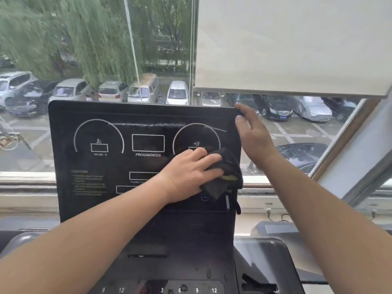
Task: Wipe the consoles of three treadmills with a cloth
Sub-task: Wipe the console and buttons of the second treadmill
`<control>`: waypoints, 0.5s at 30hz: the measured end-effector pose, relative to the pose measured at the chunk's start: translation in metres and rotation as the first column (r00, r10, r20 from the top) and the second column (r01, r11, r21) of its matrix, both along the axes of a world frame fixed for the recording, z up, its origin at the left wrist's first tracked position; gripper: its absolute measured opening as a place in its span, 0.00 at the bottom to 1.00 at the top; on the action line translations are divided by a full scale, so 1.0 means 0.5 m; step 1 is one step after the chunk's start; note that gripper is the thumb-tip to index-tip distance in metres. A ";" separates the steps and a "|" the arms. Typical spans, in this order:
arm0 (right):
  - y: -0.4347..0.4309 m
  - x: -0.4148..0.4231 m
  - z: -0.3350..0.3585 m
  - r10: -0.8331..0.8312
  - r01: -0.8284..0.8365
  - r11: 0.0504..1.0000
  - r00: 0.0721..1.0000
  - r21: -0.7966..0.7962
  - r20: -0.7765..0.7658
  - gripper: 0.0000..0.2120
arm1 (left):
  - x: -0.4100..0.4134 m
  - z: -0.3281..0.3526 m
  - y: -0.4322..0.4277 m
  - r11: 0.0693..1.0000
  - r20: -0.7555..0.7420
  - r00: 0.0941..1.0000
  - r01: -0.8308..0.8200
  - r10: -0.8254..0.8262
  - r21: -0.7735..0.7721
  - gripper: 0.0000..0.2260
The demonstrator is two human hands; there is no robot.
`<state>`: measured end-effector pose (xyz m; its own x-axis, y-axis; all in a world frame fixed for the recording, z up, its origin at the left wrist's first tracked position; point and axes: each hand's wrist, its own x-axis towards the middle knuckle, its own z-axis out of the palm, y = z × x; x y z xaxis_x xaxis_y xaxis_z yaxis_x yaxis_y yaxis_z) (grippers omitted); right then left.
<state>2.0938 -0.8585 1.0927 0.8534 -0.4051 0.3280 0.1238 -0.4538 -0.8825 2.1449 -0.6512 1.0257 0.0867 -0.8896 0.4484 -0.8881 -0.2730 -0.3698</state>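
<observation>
A person at a gym window presses a dark cloth (224,172) against the black console (118,166) of a treadmill. The left hand (188,175) lies flat over the cloth with fingers spread, pinning it to the lower right part of the panel, just below the right-hand dial marking; a corner of the cloth hangs down past the console's right edge. The right hand (252,134) is open and holds nothing: its fingertips rest against the console's upper right corner, the palm alongside the panel's edge. Both forearms are bare. A pale streak runs across the panel near its top. Printed on the panel are "INCLINE %", "PROGAM/MODE" and a block headed "CAUTION", whose small print is too blurred to read. Beyond the glass, parked cars (146,90) and a willow tree (70,35) fill the window, and a pale roller blind (294,43) covers its upper right.
</observation>
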 end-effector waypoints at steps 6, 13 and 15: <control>0.013 0.009 -0.005 -0.032 0.030 0.996 0.999 0.083 0.028 0.17 | 0.030 0.083 -0.051 0.813 -0.271 0.894 -0.440 0.357 -0.381 0.29; 0.010 0.004 -0.011 -0.048 0.048 0.999 0.998 0.014 0.035 0.18 | -0.077 -0.094 -0.060 0.998 -0.091 0.995 -0.047 0.043 -0.037 0.22; 0.010 0.005 -0.013 -0.057 0.057 0.998 0.998 0.005 0.020 0.18 | -0.060 -0.078 -0.034 0.992 -0.004 0.999 0.047 -0.047 0.116 0.22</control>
<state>2.0963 -0.8533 1.0860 0.8225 -0.4540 0.3427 0.1155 -0.4566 -0.8821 2.1151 -0.6682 0.9865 0.0445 -0.9386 0.3422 -0.8995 -0.1866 -0.3950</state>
